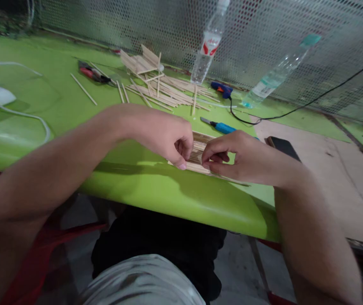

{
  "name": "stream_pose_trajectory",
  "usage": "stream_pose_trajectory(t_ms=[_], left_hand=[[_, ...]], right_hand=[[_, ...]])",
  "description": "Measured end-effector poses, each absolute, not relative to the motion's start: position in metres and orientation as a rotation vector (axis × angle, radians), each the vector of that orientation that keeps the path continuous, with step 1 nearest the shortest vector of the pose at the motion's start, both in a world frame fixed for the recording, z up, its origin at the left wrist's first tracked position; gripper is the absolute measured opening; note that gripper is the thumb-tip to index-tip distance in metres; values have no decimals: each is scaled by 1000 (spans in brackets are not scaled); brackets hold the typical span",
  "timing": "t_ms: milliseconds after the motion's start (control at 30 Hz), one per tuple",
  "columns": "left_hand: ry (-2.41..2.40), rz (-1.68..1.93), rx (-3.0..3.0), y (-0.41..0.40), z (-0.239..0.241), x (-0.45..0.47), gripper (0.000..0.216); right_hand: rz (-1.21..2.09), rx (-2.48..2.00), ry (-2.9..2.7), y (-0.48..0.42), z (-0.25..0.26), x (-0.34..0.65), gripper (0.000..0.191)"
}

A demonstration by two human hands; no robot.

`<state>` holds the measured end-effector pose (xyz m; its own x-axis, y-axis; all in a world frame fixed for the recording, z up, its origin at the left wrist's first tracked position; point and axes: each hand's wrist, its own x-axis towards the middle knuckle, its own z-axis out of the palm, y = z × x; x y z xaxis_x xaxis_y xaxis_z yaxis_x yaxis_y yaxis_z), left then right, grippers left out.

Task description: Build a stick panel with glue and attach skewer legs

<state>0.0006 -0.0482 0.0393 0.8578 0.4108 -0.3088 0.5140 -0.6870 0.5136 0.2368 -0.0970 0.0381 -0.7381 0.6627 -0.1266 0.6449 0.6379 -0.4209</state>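
Observation:
A small flat panel of wooden sticks [196, 151], laid side by side, rests near the front edge of the green table. My left hand [171, 137] has its thumb and fingers closed in a pinch at the panel's left front edge. Close by on the right, my right hand [227, 156] pinches along the same front edge, fingertips curled together. Both hands cover much of the panel, so the exact stick between the fingertips is hard to see. Just behind the right hand lies a blue utility knife [224, 128] with its blade out.
A pile of loose sticks [178, 95] lies behind, beside a small stick-built structure [140, 63]. Red-handled pliers [94, 74], a blue glue gun [222, 89], two plastic bottles [208, 51], a phone [283, 147] and a brown board [337, 169] surround the work. A white cable [25, 113] runs left.

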Motion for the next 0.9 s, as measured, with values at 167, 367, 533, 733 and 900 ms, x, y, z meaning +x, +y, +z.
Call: stream_pose_trajectory(t_ms=[167,367,533,733,900], left_hand=[[634,-207,2454,-46,36,1,33],[631,-202,2423,-47,36,1,26],[651,-161,2397,-46,35,2,25],[650,-192,2409,-50,39,3,21],[648,-208,2406,-50,39,3,19]], right_hand=[[695,-1152,-2829,-98,40,236,17],[666,-1110,-2823,-98,41,235,16],[661,-1120,-2799,-99,40,236,15],[672,-1102,-2797,-97,36,236,14],[679,-1106,-2792,-97,35,235,13]])
